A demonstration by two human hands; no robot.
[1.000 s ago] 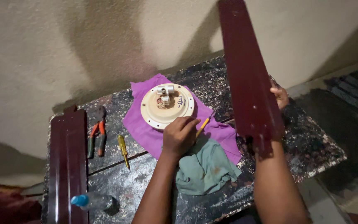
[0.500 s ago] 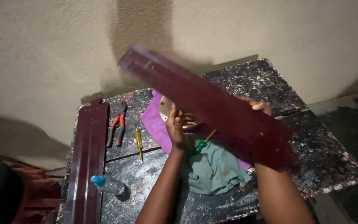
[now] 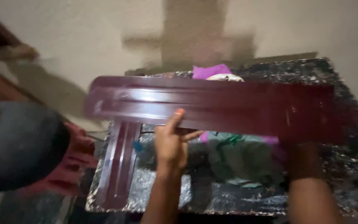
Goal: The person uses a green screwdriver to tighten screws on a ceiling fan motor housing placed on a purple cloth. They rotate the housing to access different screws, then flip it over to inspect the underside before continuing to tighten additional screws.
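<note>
Swung flat now, the maroon blade (image 3: 212, 105) crosses the table (image 3: 349, 83); my left hand (image 3: 172, 143) steadies it open-fingered at 6 o'clock, my right hand hidden, its grip untellable; I should move slowly.

The dark maroon fan blade (image 3: 212, 105) is long and flat, glossy, with raised ridges running along its length. It is held level across the view, its length running from nine o'clock to three o'clock, above the speckled table. Its left end, rounded at the corners, catches a pale sheen; its right end is blurred and darker. Fingers touch its lower edge near the middle, and its right part is gripped from below.
</note>
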